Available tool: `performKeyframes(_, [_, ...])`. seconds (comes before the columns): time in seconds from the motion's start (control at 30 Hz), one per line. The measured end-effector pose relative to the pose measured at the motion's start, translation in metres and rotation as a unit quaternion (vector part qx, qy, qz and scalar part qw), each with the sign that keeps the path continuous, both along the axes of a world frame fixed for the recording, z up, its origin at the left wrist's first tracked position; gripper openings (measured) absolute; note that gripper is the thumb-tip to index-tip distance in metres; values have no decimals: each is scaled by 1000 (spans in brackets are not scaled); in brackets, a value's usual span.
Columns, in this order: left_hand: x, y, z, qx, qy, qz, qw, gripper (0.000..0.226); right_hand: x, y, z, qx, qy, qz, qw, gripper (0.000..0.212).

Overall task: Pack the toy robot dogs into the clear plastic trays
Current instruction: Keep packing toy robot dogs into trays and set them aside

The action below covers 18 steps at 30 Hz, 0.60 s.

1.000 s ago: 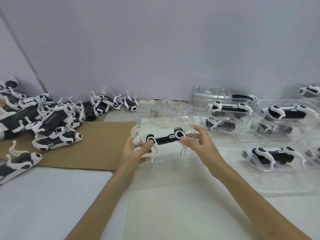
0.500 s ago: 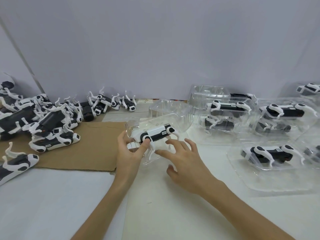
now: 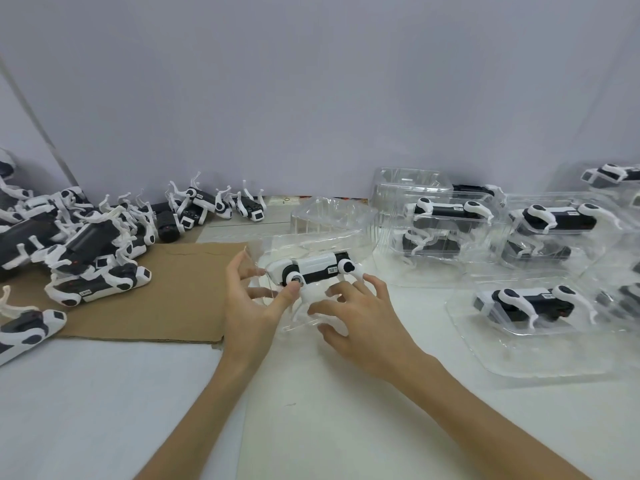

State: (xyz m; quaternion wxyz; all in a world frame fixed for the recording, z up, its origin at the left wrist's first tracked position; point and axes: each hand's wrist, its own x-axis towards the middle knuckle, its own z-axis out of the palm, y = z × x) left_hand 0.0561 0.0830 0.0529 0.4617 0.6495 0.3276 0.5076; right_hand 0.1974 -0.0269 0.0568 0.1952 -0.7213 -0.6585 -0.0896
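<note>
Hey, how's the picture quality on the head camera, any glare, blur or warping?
Head view: light is soft and even, shadows faint; wide-angle distortion tilts the wall edge at left; the clear tray shows pale glare, its rim hard to trace; the toy dog inside is sharp; far-right trays look stretched.

The right hand (image 3: pixel 363 327) released the tray (image 3: pixel 273 244), which now seems set down.
</note>
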Motion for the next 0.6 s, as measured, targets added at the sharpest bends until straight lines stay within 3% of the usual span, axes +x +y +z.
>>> performKeyframes(0.27, [-8,16,0,-43,-13,27,999,92,-4,-2,4,63,2,21,998,32])
performKeyframes(0.37, [-12,24,-2,-114,-26,-23,993,67,-6,-5,5,89,-14,22,996,32])
performKeyframes(0.5, [-13,27,-3,-165,15,-107,980,57,-6,-8,11,106,-6,5,994,37])
performKeyframes(0.6, [-9,19,-5,-134,77,-111,982,50,-11,-10,17,95,16,19,995,52])
